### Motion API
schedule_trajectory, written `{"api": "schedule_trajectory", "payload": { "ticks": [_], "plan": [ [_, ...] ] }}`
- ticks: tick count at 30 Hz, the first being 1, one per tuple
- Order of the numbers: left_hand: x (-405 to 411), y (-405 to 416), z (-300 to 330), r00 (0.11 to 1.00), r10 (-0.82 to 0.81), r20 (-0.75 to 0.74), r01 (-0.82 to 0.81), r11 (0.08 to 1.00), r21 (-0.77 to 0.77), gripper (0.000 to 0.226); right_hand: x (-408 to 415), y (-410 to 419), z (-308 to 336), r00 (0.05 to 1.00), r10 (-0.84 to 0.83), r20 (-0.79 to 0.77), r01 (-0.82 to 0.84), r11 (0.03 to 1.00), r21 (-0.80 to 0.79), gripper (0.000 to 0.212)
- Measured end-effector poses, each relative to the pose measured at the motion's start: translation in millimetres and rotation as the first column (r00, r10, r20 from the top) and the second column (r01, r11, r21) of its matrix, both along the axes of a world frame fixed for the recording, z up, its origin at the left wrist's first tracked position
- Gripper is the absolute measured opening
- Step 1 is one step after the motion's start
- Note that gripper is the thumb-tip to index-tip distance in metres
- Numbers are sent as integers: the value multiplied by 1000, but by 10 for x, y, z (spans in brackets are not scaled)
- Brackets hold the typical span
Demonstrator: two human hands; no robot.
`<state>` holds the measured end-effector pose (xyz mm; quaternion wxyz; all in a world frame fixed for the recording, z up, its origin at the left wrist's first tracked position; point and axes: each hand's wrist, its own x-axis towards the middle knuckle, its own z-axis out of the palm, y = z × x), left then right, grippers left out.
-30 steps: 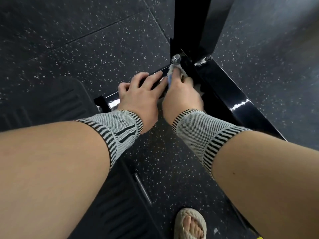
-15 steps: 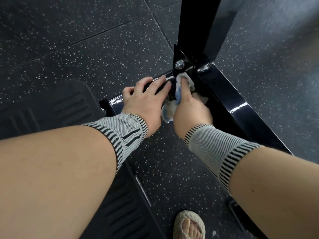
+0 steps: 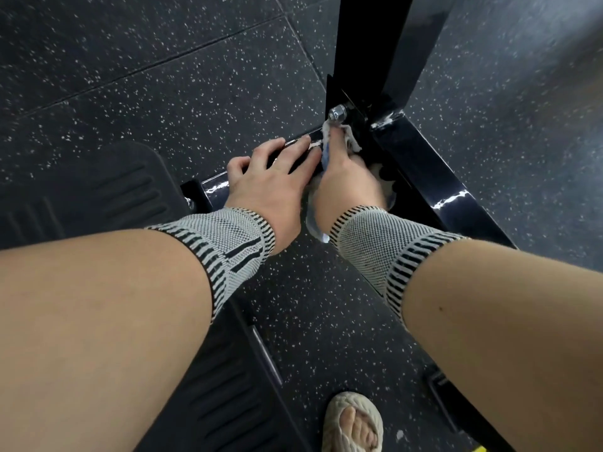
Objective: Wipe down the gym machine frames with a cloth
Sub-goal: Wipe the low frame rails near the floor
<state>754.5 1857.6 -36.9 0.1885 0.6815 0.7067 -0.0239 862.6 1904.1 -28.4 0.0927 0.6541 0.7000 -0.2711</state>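
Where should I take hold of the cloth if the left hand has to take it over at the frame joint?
Judging from this view, grip the loose tail of the cloth hanging below the right hand near the wrist, coming from the left. The upper end is pressed against the frame just under the bolt; the left hand, resting on the bar, is right beside the tail.

No lettering, label, brand mark, number or sign can be read anywhere in the view.
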Motion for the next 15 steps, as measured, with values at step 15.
{"api": "schedule_trajectory", "payload": {
  "ticks": [15],
  "plan": [
    [-2,-9,-19,999,-8,-43,8,1000,-14,82,75,-180,112,993,-11,-118,20,997,70,71]
  ]
}}
